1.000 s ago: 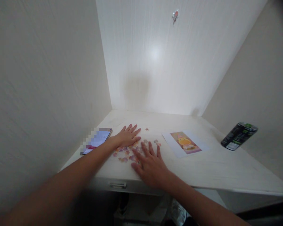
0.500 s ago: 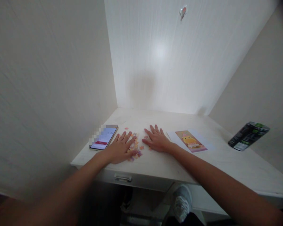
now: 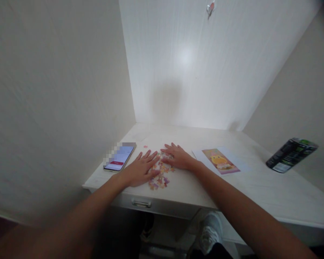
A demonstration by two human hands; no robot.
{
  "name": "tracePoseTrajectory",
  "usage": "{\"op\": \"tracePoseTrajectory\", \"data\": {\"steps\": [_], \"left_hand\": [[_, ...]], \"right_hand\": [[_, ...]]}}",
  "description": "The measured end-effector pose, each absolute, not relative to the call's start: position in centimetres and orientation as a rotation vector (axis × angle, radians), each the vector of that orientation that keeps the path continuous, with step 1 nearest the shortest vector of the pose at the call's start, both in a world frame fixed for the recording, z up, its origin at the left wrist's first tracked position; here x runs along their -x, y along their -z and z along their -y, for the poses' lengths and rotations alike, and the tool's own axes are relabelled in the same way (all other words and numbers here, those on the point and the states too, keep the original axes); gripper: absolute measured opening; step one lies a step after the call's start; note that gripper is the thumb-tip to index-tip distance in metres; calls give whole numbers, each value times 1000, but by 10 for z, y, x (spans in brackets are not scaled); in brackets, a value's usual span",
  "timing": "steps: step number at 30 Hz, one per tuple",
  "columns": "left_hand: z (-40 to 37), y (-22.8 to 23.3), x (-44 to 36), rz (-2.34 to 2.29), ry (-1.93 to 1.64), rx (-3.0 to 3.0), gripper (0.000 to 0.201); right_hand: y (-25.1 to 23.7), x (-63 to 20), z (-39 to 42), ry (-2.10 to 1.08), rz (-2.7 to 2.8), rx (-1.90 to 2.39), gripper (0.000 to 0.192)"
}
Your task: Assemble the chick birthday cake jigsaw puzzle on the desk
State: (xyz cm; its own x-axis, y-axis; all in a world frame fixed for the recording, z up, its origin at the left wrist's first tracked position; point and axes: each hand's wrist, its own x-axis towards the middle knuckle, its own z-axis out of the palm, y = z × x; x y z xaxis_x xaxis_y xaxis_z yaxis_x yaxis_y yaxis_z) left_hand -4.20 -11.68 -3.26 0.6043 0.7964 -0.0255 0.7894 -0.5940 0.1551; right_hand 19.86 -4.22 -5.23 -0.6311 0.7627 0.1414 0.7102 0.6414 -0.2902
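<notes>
Several small jigsaw puzzle pieces [image 3: 160, 180] lie in a loose pile on the white desk [image 3: 186, 196], in pink, orange and purple tones. My left hand [image 3: 142, 168] rests flat on the pile's left side, its fingers apart and covering some pieces. On the pile's upper right, my right hand [image 3: 178, 157] lies palm down with outstretched fingers over other pieces. What is under the palms is hidden. One stray pink piece [image 3: 145, 146] sits beyond my left fingertips.
Left of the pile is a phone [image 3: 120, 158] with a lit screen. A picture of a yellow duck-like figure [image 3: 220, 160] lies on white paper at the right. Farther right stands a dark can [image 3: 290, 154]. Pale panels enclose the desk's back and sides; a drawer handle [image 3: 141, 203] is on its front.
My right hand has slid left, closer to my left hand, over the pieces. Some pieces have shifted right and toward me. My left hand has barely moved.
</notes>
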Motion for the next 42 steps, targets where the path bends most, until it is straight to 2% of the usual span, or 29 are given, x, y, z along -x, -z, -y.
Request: {"op": "tracePoseTrajectory", "data": {"steps": [4, 10, 15, 20, 25, 35, 42], "left_hand": [[119, 28, 41, -1359, -57, -2678, 63], [121, 27, 39, -1326, -55, -2710, 57], [117, 29, 41, -1286, -8, -2739, 66], [114, 33, 50, -1569, -376, -2621, 61], [117, 38, 58, -1623, -483, -2676, 47], [120, 37, 52, -1467, -448, -2759, 45], [122, 30, 47, -1419, -227, -2786, 47]], "right_hand": [[48, -206, 42, -364, 2637, 1190, 61], [47, -216, 41, -472, 2697, 1168, 68], [51, -206, 47, -287, 2625, 1264, 63], [51, -203, 50, -181, 2654, 1234, 63], [50, -202, 49, -197, 2627, 1243, 59], [52, -204, 48, -204, 2625, 1232, 61], [53, -204, 48, -205, 2622, 1240, 60]]}}
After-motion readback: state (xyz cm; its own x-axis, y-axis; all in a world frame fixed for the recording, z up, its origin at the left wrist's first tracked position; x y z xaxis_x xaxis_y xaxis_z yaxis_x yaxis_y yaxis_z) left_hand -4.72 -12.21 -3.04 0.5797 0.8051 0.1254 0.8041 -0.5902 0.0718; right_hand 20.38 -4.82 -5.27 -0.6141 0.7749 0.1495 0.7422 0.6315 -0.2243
